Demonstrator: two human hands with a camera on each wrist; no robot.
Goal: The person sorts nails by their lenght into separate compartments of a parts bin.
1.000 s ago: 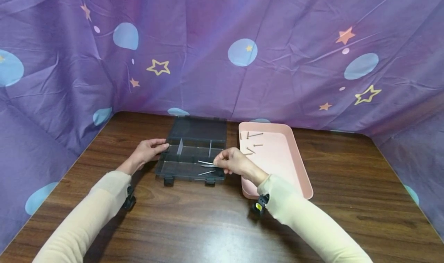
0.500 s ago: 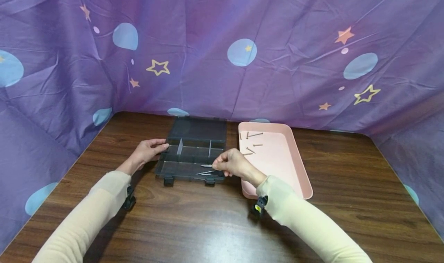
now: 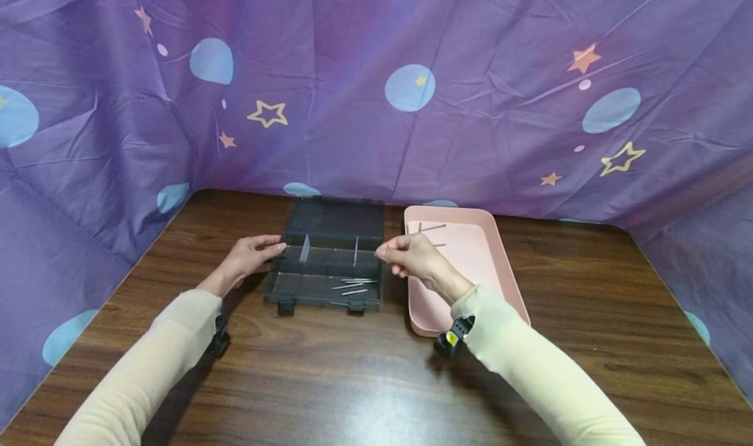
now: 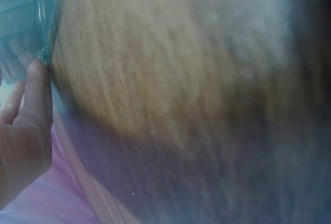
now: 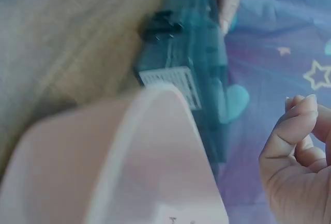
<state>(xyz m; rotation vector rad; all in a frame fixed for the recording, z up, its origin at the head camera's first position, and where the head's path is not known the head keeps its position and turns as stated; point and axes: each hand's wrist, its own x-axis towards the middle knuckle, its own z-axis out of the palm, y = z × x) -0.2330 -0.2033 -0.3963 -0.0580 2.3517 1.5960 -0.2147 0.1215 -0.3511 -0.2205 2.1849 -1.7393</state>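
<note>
A dark translucent storage box (image 3: 332,257) lies with its lid (image 3: 338,217) folded back. Several thin silver nails (image 3: 355,282) lie at the right of its front compartment. My left hand (image 3: 246,261) rests against the box's left edge, its fingers fairly straight; in the left wrist view the tip of one finger (image 4: 37,87) touches the clear side wall. My right hand (image 3: 420,257) is raised over the gap between box and pink tray (image 3: 470,269), thumb and forefinger brought together with nothing visible between them. More nails (image 3: 432,227) lie in the tray's far left, partly hidden by that hand.
Two upright dividers (image 3: 355,251) split the box's rear row. Two latches (image 3: 286,307) stick out from its front edge. A brown wood table (image 3: 317,367) carries everything, with a purple patterned cloth (image 3: 341,93) behind and at the sides.
My right hand has let go of the nails, which now lie in the front compartment, and has moved up and right toward the tray. The left hand has stayed in place.
</note>
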